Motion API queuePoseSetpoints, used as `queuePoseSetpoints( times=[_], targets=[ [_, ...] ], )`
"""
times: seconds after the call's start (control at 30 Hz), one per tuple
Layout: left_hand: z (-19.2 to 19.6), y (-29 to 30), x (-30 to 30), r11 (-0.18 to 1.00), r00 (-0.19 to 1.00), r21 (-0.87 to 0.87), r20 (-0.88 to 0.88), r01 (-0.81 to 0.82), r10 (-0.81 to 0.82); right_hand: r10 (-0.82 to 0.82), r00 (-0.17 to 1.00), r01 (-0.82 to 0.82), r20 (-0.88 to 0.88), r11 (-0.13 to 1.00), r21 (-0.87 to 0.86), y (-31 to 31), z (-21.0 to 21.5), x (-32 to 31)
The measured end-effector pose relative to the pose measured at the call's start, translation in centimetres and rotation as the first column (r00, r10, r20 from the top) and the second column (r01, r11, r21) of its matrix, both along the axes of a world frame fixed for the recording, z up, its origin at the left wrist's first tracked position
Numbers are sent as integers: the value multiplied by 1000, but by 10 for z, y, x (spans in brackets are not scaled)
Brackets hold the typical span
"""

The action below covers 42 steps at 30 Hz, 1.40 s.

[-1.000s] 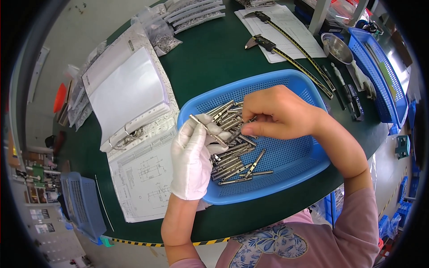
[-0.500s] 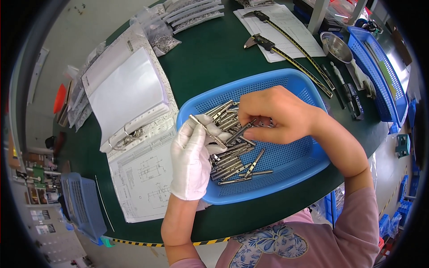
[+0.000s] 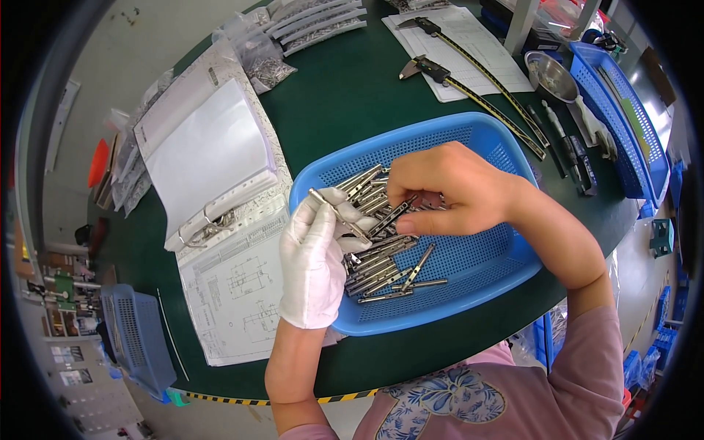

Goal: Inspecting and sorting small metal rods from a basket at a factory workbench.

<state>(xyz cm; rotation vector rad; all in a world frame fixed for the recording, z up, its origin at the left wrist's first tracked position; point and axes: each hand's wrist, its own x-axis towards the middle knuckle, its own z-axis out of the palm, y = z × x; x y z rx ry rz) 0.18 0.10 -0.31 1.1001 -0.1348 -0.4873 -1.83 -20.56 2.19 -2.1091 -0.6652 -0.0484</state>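
My left hand (image 3: 315, 260), in a white glove, is closed on a slim metal pin (image 3: 339, 215) that slants across its fingers. Bare and to the right of it, my right hand (image 3: 447, 191) pinches a slotted metal rod (image 3: 392, 219) between thumb and fingers. Both hands are over a blue perforated basket (image 3: 469, 304). Inside it lies a pile of similar slim metal parts (image 3: 378, 268), with a few loose ones toward the near side. The fingertips of my left glove are partly hidden behind the pin.
Left of the basket lie an open ring binder (image 3: 209, 154) and a technical drawing (image 3: 235, 293). Two calipers (image 3: 440, 73) rest beyond it on papers. A metal bowl (image 3: 551, 77), pens and another blue basket (image 3: 616, 125) are at the right. Bagged parts (image 3: 271, 70) sit at the back.
The slotted rod in my right hand has turned slightly, so its slot now shows. My right hand has shifted a little left; my left hand stays put.
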Motion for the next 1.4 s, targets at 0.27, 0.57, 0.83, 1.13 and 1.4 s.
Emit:
queuePoseSetpoints(
  times=[0.27,0.57,0.83,1.13,1.4],
  targets=[
    [1,-1,0,999,1000,34,-9,-18,18,25,999,-20,44,994,-105,1,-3,2],
    [1,-4,-2,1000,1000,25,21,-19,18,16,1000,-16,-1,984,-180,-5,-8,3],
    [3,0,-2,999,998,17,-62,-29,30,-11,993,18,-113,998,60,0,-2,0],
    [4,-1,-1,1000,998,21,-61,3,-2,11,999,-8,-47,997,73,0,-5,3],
    [2,1,-2,1000,998,26,-62,11,-10,58,994,-53,-91,997,54,1,-4,0]
  ],
)
